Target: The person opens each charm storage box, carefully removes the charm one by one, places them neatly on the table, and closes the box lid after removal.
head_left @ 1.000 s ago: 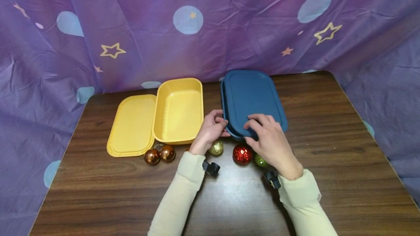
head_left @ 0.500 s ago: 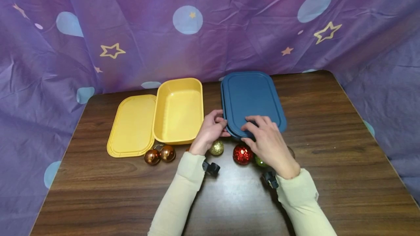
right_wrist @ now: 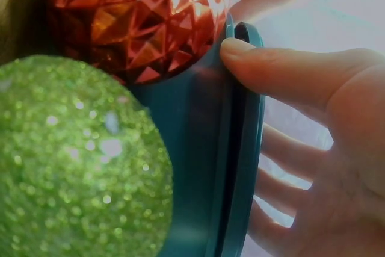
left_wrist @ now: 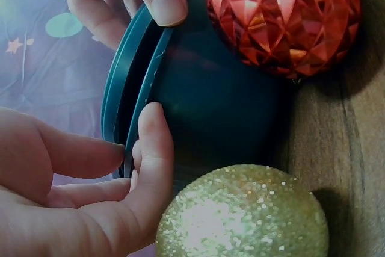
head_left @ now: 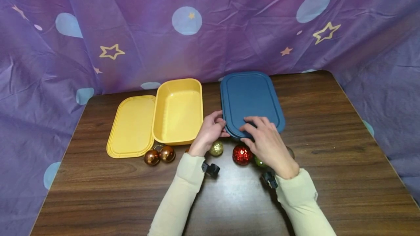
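Note:
A dark blue container with its blue lid point(head_left: 251, 99) lies on the brown table point(head_left: 328, 148), right of centre. My left hand point(head_left: 220, 125) pinches the container's near left corner; in the left wrist view its thumb point(left_wrist: 150, 148) lies against the rim. My right hand point(head_left: 250, 132) grips the lid's near edge, fingers on top and thumb point(right_wrist: 283, 70) against the rim. A red faceted ball point(head_left: 242, 154), a gold glitter ball point(head_left: 216, 148) and a green glitter ball point(right_wrist: 72, 161) lie just in front of the container, under my hands.
An open yellow container point(head_left: 178, 110) stands left of the blue one, with its yellow lid point(head_left: 131, 126) flat beside it. Two copper balls point(head_left: 159, 154) lie at its near edge. Purple star-patterned cloth point(head_left: 187, 21) hangs behind and around the table.
The blue lid, skewed to the right over the container a second ago, has shifted left and now sits squarely on it. Both hands stayed at the near edge.

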### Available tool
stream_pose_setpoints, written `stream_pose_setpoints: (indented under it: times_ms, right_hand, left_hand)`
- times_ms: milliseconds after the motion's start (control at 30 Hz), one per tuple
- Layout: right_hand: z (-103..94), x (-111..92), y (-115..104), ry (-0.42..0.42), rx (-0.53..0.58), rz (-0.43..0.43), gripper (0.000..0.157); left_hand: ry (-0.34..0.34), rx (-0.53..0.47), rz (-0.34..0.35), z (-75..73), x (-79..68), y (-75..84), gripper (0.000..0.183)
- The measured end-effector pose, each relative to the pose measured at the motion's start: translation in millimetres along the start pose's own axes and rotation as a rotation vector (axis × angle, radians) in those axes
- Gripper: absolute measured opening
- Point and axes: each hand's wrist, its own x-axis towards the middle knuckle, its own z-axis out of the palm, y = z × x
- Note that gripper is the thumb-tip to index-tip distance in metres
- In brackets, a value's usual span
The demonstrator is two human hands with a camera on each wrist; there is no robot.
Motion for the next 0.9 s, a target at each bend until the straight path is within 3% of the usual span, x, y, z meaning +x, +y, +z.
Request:
stream_pose_setpoints:
  times_ms: [367,900]
  right_hand:
    - [1.1,0.3,-0.6,-0.015,0.008,-0.015,0.028]
    - [4.9,-0.4,-2.7,-0.052,-0.017,-0.022,0.029]
  left_hand:
    - [0.012,-0.053,-0.011,-0.1,-2.0,1.1,0.041]
    - [0.022,-0.052,0.005,0.7,-0.1,-1.8,0.045]
